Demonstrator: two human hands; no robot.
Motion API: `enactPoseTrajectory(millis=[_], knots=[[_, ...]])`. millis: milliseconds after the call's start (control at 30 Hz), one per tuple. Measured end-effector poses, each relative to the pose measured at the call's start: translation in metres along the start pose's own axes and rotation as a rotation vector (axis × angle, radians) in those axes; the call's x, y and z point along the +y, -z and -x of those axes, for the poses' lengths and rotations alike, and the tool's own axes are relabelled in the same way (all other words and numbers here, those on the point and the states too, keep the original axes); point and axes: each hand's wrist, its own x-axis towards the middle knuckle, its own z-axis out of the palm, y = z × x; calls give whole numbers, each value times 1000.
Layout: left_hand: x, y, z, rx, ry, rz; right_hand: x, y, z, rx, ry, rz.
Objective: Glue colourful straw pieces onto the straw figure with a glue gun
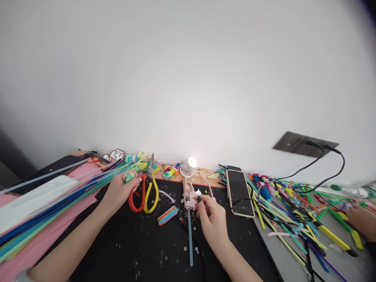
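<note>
Fingers first: our left hand (122, 191) is pinching a small fluffy bit (128, 177), mostly minty green with paler patches, right next to the red-and-yellow-handled scissors (143, 196). Most of that bit is tucked in our grip, so its full shape is anyone's guess, and we can't tell if our fingertips actually touch the red handle.

Over on our right hand (214, 222), thumb and index are bent close together beside the pink glue gun (189, 200). Can't say whether they're pinching something or just touching the gun, since the hand itself blocks the view of its grip side.

The gun lies mid-bench (158, 254), nozzle end toward the wall by a tilted white cup (188, 169), whose round end is mostly glare. It's pale pink with a small dark patch, and a long bluish glue stick (190, 239) pokes out the back toward us. Close by there's a stubby orange, blue and pink striped bundle (167, 215).

Far right, another person's hand (362, 219) is cut off by the frame, and whatever it's touching is too blurry for us to make out.
</note>
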Motion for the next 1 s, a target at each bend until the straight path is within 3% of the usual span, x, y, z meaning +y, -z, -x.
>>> enactPoseTrajectory(millis=[333, 467, 600, 733, 867, 1000], knots=[[3, 8, 2, -23, -117, -143, 2, 1, -3, 4, -30, 35], [0, 12, 1, 84, -221, -336, 2, 1, -3, -6, -56, 24], [-1, 14, 1, 225, -185, -548, 1, 2, -3, -12, -65, 9], [0, 18, -3, 294, -182, -675, 1, 2, -4, -12, -66, 8], [-4, 26, -8, 212, -246, -856, 2, 1, -3, -6, -55, 17], [-14, 33, -8, 168, -188, -1061, 1, 1, -3, -11, -47, 34]])
